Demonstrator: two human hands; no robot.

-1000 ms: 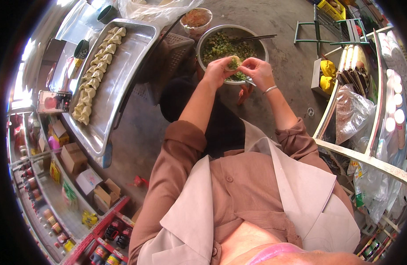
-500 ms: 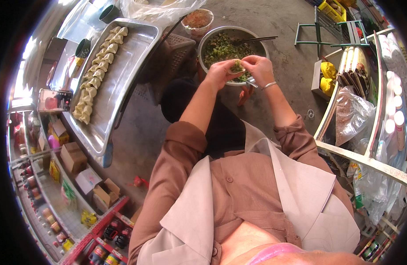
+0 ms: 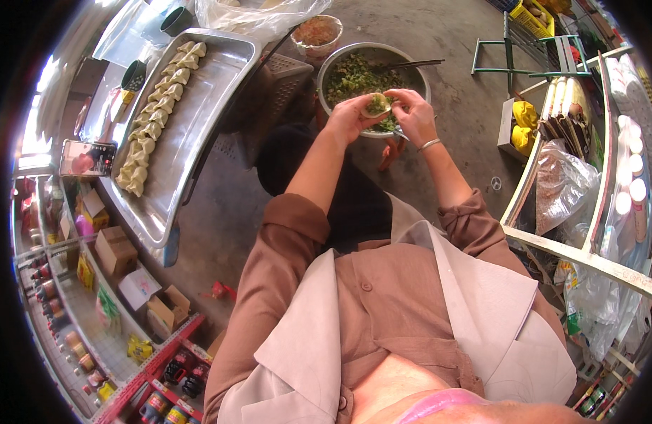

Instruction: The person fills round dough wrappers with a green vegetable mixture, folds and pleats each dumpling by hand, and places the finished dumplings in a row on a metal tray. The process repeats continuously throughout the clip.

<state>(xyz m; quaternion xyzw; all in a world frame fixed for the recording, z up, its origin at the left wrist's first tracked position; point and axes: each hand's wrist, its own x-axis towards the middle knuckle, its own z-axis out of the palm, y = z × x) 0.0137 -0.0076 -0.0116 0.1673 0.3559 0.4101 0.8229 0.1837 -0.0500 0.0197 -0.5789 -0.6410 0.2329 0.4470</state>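
My left hand (image 3: 347,120) cups a round dumpling wrapper (image 3: 375,106) with green filling showing in it. At the wrapper's right edge, the fingers of my right hand (image 3: 416,120) are pinched; a bracelet circles that wrist. Both hands are over the near rim of a large metal bowl (image 3: 425,83). Chopped green filling (image 3: 350,81) lies in the bowl, and dark chopsticks (image 3: 414,63) lean across its right side. Below my right hand shows a small metal utensil (image 3: 401,133); whether the hand holds it is unclear. Folded dumplings (image 3: 150,124) stand in a row on a metal tray (image 3: 202,106) at left.
A tub of reddish filling (image 3: 317,34) stands behind the bowl. Beside the tray is a phone (image 3: 87,158) with a lit screen. Shelves with boxes (image 3: 116,252) and bottles run along the left. A white-edged rack (image 3: 587,261) holds bags at right, near a folding stool (image 3: 509,71).
My right fingers have shifted slightly at the wrapper's edge. The wrapper now looks more open toward me, with more filling visible. The tray and bowl stay put.
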